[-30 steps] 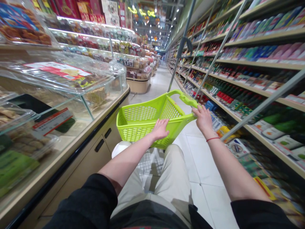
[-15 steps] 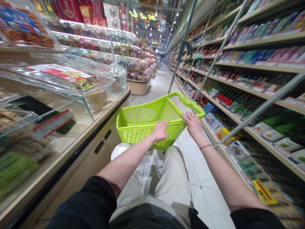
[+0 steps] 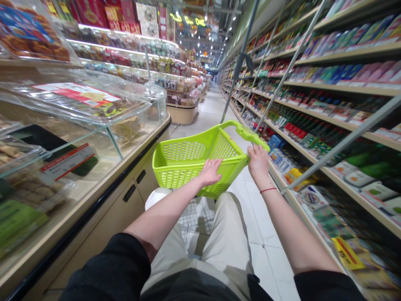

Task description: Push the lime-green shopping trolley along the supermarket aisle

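A lime-green plastic shopping basket (image 3: pixel 180 173) with perforated sides stands in front of my knees, and nothing shows inside it. My left hand (image 3: pixel 211 172) lies over its near rim, fingers stretched out rather than wrapped round. At the right end, my right hand (image 3: pixel 258 161) has its fingers curled over the near part of the basket's raised handle (image 3: pixel 246 133). The palm side of that hand and its thumb are mostly hidden. A thin red band circles my right wrist.
To the left runs a glass-edged counter (image 3: pixel 138 144) holding clear boxes of food. Tall shelves of packaged goods (image 3: pixel 313 113) line the right side, with slanted metal bars before them. Between them a white tiled aisle (image 3: pixel 213 98) leads ahead past another display.
My right hand has slid slightly right, from the basket's corner onto its handle, and its fingers have curled. The left hand and the basket have hardly moved.
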The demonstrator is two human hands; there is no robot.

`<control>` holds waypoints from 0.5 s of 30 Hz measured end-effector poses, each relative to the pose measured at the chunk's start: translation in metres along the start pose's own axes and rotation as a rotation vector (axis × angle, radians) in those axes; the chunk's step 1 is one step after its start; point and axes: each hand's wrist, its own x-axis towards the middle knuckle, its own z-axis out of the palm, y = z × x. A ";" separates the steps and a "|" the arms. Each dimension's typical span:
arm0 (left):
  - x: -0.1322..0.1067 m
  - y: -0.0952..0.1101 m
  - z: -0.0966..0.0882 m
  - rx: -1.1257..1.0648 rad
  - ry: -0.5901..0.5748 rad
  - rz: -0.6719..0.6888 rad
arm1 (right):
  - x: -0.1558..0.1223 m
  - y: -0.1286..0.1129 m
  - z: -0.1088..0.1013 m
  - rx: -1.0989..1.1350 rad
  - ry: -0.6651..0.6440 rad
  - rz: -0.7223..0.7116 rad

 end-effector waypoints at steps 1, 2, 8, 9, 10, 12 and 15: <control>0.000 0.000 0.000 0.000 -0.001 0.000 | -0.004 -0.011 0.001 -0.011 -0.022 -0.025; 0.000 0.001 -0.001 0.001 -0.001 -0.001 | -0.007 -0.021 0.001 -0.022 -0.048 -0.056; 0.000 0.001 0.000 -0.001 0.004 -0.004 | -0.007 -0.023 -0.004 0.015 -0.147 -0.209; 0.000 0.001 0.000 -0.002 0.002 -0.004 | -0.003 -0.013 -0.007 0.018 -0.151 -0.191; 0.001 0.000 0.000 -0.002 0.001 -0.003 | 0.002 -0.001 -0.011 0.015 -0.152 -0.155; 0.001 0.000 0.001 -0.003 -0.004 -0.002 | 0.013 0.023 -0.018 -0.001 -0.160 -0.055; 0.002 0.000 0.001 -0.003 -0.014 0.000 | 0.027 0.051 -0.024 0.008 -0.163 0.073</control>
